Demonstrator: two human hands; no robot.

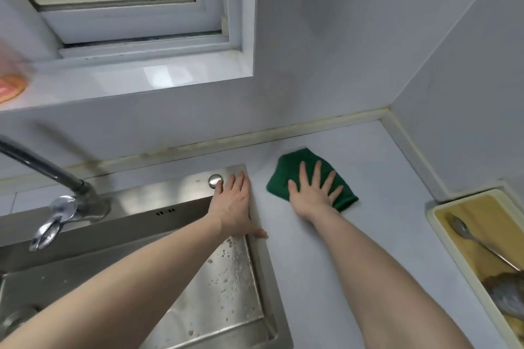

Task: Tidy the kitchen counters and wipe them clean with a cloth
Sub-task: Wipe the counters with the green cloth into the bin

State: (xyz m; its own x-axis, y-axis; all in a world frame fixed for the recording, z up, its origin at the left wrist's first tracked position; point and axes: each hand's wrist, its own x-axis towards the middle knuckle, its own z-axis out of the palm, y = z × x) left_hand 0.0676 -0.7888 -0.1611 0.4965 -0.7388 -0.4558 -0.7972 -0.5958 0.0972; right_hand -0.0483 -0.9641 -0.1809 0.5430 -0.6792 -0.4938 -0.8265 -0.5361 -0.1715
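Left of the sink [232, 286] rim, a chrome tap [56, 207]. On that rim's right edge, left hand [234, 204] flat, fingers straight, gripping nothing, likely bracing the body. Right of the sink, on the table [312, 278], green cloth [300, 170] pinned under right hand [314, 193], fingers spread, probably for wiping pressure. Farther right, tray [442, 231] with spoon [465, 232]. No readable writing.

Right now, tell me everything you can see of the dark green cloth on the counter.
The dark green cloth looks like soft, fuzzy microfibre, crumpled into a rough flat pad. It lies on the pale grey counter, right of the steel sink and just short of the back wall seam. The right hand presses it flat with spread, straight fingers, covering its near middle. Nothing else touches it.
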